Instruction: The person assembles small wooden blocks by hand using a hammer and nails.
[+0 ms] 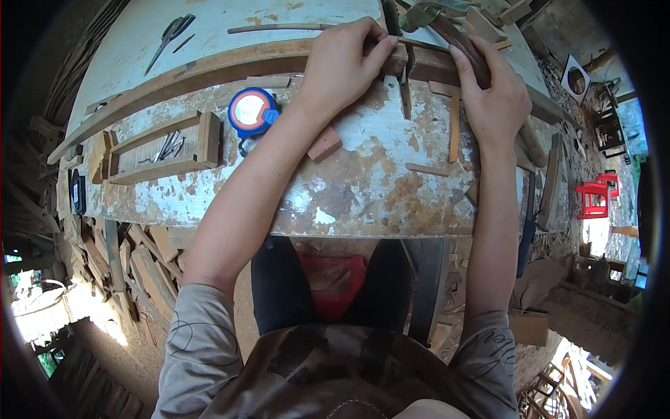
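Observation:
My left hand (345, 63) is closed at the beam, thumb and forefinger pinched at the near end of a thin wooden strip (424, 45). Its grip is partly hidden by the fingers. My right hand (494, 101) is wrapped round the dark wooden handle of a hammer (453, 35), whose metal head lies beyond the beam. The right thumb tip is close to the strip's other end. Below both hands, a long wooden beam (244, 57) crosses the bench. A narrow dark piece (405, 98) stands out from the beam between my hands.
A blue tape measure (251, 112) and a reddish wood block (324, 144) lie by my left forearm. A wooden tray (160, 148) holding small metal pieces is at left, scissors (169, 38) at the back. Wood strips (454, 129) lie near my right wrist. Red stools (593, 197) stand far right.

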Tool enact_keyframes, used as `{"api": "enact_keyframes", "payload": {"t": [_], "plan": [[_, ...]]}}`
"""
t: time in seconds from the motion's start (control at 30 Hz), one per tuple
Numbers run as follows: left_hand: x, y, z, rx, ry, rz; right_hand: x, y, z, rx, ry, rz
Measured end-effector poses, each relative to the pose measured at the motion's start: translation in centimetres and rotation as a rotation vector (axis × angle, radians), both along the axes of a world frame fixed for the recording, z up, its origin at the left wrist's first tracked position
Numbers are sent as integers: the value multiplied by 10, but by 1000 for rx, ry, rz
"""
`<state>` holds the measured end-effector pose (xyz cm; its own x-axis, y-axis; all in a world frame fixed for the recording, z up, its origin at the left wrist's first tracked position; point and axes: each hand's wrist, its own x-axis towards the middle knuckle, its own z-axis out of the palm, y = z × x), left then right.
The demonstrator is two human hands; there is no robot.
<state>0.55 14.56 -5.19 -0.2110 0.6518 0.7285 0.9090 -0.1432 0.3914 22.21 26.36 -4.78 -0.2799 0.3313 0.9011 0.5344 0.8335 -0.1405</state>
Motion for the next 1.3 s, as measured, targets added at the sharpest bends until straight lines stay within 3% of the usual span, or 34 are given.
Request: {"api": "enact_keyframes", "payload": {"t": [0.73, 1.3], "plan": [[3, 0, 0, -79, -81, -14, -2, -3, 12, -219, -71, -19], [4, 1, 6, -154, -133, 28, -5, 2, 10, -240, -117, 5]]}}
